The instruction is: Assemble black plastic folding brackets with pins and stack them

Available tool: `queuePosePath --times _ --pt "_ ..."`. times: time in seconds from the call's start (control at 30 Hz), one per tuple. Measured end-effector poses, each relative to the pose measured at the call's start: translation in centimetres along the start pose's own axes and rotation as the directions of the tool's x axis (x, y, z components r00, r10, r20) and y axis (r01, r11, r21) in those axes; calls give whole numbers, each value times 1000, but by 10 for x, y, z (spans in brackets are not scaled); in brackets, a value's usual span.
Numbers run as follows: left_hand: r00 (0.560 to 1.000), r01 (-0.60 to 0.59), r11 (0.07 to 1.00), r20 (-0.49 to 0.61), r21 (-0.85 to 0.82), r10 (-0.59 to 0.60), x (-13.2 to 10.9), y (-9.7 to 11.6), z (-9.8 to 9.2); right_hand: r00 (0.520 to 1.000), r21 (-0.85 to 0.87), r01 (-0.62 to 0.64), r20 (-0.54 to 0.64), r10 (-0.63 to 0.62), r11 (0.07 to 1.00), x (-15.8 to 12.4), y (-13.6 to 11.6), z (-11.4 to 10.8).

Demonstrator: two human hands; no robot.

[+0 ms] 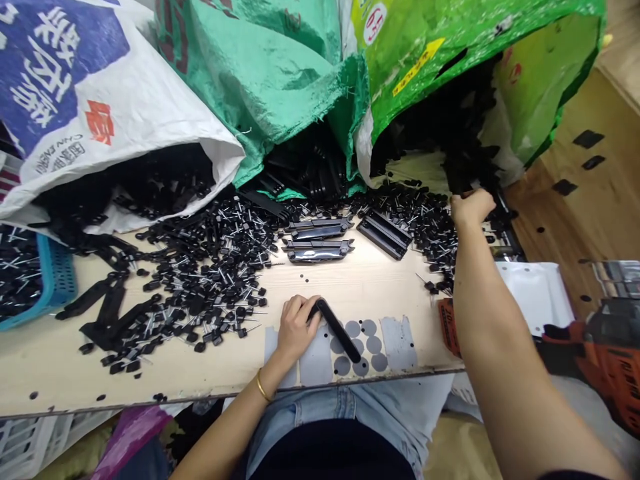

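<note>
My left hand (296,327) rests near the front edge of the wooden table (200,373), fingers closed on the upper end of a long black plastic bar (339,331) that lies over several grey round stickers (361,347). My right hand (470,205) reaches far forward to the mouth of the light green sack (450,60). Its fingers are curled into the black parts there, and what they grip is hidden. A heap of small black pieces with metal pins (210,267) covers the table's left and middle.
Two assembled black strips (317,239) and a flat black frame (384,235) lie mid-table. A white and blue sack (90,100) and a teal sack (270,80) spill black parts at the back. A blue basket (55,277) stands at left, an orange power tool (600,360) at right.
</note>
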State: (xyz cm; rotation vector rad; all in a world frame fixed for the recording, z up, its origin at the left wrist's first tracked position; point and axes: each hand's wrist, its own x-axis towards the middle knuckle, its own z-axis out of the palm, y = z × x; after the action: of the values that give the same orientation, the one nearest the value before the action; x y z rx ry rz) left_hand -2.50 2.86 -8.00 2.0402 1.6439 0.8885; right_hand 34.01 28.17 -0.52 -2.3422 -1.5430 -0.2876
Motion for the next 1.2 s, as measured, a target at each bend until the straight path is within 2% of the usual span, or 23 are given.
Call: queuePosePath --times 0.1,0.17,0.2,0.23,0.3,0.4,0.43,0.47,0.5,0.57,0.6,0.63,0.67,0.7,0.73,0.8,0.83,0.9,0.97,1.03,1.1,1.13,1.2 --pt "1000 14 1000 10 7 -14 0 0 -1 988 253 -137 105 114 958 -50 -8 -30" --pt "1000 26 999 17 20 -26 0 0 -2 946 634 -267 315 73 726 -92 -7 -60" --pt "999 31 999 15 28 -32 0 0 -2 900 704 -325 436 -23 631 -112 -5 -76" --pt "999 37 999 12 34 -37 0 0 -3 837 717 -357 530 -136 598 -127 -3 -92" --pt "999 46 998 6 47 -46 -1 0 -3 657 681 -300 655 -373 668 -148 1 -115" --pt "997 81 994 12 79 -82 0 2 -3 275 620 -69 765 -583 781 -155 -6 -120" --pt "994 103 990 18 91 -105 0 4 -3 191 598 15 785 -589 801 -154 -12 -116" --pt "991 128 987 25 101 -131 -1 6 -3 172 573 103 795 -582 813 -154 -19 -110" --pt "987 155 982 34 109 -160 -2 7 -4 224 543 194 786 -576 817 -155 -26 -104" --pt "975 209 970 52 127 -217 -5 10 -10 451 453 358 683 -575 817 -160 -38 -98" --pt "969 232 961 53 147 -242 -7 12 -15 565 385 406 607 -558 829 -166 -40 -99" --pt "966 243 954 47 178 -255 -9 14 -20 653 300 421 554 -516 856 -173 -40 -102" --pt "967 237 948 38 213 -250 -11 15 -27 708 203 407 547 -448 891 -182 -37 -107" --pt "975 203 947 40 250 -219 -12 17 -33 731 98 374 580 -358 922 -194 -32 -112" --pt "985 135 951 66 279 -159 -13 19 -39 721 2 336 642 -259 942 -206 -27 -118" --pt "982 -71 953 190 296 14 -8 22 -46 631 -114 279 770 -93 953 -235 -15 -123" --pt "959 -177 943 265 281 101 -4 24 -47 586 -124 251 809 -49 960 -249 -11 -122" --pt "897 -328 914 382 238 223 7 27 -44 561 -60 164 827 -43 985 -273 -6 -114" --pt "856 -385 901 442 198 268 20 31 -37 594 72 46 800 -85 996 -287 -5 -102" --pt "843 -352 921 485 167 234 28 37 -33 646 210 -74 755 -113 975 -291 -7 -90" --pt "856 -216 963 506 160 108 30 45 -33 704 348 -220 703 -99 911 -289 -11 -82" --pt "864 -118 981 503 152 26 29 49 -35 727 429 -312 683 -77 848 -287 -13 -80" --pt "866 80 992 487 94 -116 22 55 -38 719 576 -508 693 -53 641 -284 -20 -78"
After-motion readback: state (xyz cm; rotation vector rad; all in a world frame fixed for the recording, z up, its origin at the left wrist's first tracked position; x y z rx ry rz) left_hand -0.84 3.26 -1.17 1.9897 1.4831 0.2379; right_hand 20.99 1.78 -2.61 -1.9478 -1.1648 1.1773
